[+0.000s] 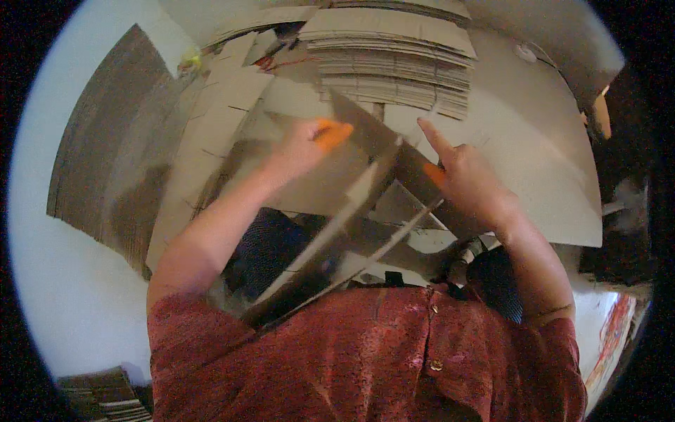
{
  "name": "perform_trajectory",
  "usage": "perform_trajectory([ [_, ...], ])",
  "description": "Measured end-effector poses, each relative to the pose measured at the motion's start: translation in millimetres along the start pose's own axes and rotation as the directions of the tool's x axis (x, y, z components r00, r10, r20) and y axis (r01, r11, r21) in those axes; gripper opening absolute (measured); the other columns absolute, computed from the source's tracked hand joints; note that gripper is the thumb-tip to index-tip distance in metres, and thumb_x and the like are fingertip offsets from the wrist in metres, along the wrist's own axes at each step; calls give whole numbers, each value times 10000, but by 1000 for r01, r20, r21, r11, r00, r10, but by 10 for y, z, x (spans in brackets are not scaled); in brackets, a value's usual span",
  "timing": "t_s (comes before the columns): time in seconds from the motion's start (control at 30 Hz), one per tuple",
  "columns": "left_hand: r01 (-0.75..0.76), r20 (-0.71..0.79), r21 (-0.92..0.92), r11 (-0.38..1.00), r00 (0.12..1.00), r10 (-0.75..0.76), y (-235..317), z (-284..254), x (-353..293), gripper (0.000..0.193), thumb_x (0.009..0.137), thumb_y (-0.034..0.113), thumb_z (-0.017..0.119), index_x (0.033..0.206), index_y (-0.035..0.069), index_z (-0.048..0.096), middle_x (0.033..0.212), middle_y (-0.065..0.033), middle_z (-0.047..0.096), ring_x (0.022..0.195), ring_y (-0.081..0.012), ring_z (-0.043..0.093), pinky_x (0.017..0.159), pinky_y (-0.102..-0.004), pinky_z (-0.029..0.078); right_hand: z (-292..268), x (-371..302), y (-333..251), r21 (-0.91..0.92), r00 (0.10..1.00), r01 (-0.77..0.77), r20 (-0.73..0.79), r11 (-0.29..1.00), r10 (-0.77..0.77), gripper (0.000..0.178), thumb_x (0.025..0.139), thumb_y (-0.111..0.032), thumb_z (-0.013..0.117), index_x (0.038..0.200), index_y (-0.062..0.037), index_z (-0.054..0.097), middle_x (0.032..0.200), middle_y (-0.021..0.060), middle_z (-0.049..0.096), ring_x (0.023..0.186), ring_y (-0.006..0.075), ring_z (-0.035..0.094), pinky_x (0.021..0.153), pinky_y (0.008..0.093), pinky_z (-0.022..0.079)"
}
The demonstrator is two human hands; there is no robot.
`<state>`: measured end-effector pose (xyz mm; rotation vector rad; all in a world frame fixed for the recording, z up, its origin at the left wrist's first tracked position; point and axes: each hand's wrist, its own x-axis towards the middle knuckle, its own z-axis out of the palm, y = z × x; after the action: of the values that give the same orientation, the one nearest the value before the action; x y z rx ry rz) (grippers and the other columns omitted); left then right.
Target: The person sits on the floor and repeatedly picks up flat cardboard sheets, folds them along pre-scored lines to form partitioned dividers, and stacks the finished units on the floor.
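Blurred by motion, my left hand (pixel 304 146) is closed at a brown cardboard panel (pixel 330 172), with orange material around its fingertips. My right hand (pixel 472 176) grips a dark cardboard strip (pixel 376 129) that slants down from the upper middle. Its index finger points up and away from the strip, and its thumb has an orange covering. Below and between the hands, narrow cardboard pieces (pixel 337 225) cross and reach toward my shirt. Where they join is too smeared to make out.
A stack of flat cardboard (pixel 394 70) lies at the far middle of the pale work surface (pixel 534 126). Scored cardboard sheets (pixel 211 133) lie on the left beside a large brown board (pixel 112 155). More stacked cardboard (pixel 102 394) sits at the lower left.
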<state>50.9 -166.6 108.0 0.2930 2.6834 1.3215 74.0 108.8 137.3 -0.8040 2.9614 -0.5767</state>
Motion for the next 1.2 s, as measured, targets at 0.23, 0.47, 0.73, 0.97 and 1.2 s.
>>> perform_trajectory([
  [0.23,553,-548,773,310,829,-110,-1139,-1042,27,362,851,344,553,1064,54,593,1004,-189,620,947,-329,596,819,-464,456,248,226,205,-89,990,118,82,989,-111,473,842,-123,556,1287,-85,401,684,253,578,666,416,576,598,485,453],
  [0.47,534,-510,705,466,839,-190,-923,-1355,-3,248,854,237,480,932,49,622,886,-211,628,829,-351,609,719,-442,467,227,-132,411,130,990,108,-103,986,-95,314,842,-80,550,1152,-69,506,737,250,580,689,432,564,586,487,445],
  [0.73,55,-115,511,858,993,5,-119,-357,381,138,778,100,573,836,-14,625,804,-226,616,710,-298,593,644,-377,457,-74,-453,350,113,938,197,-309,974,-154,298,833,-77,547,1130,-85,519,776,181,615,639,375,592,558,438,480],
  [0.97,-214,34,471,856,974,224,469,448,288,138,801,134,572,773,5,614,696,-200,606,625,-306,596,589,-391,465,-58,-559,513,137,987,-25,-154,990,46,293,859,-61,523,1151,-40,519,930,244,598,830,426,575,679,453,473],
  [1.2,-393,82,386,834,916,393,436,563,534,162,812,157,590,782,0,617,656,-179,597,610,-242,594,557,-345,446,-206,-678,581,163,977,-122,-152,979,147,306,856,-47,515,1161,-32,519,942,245,599,858,421,574,712,445,474],
])
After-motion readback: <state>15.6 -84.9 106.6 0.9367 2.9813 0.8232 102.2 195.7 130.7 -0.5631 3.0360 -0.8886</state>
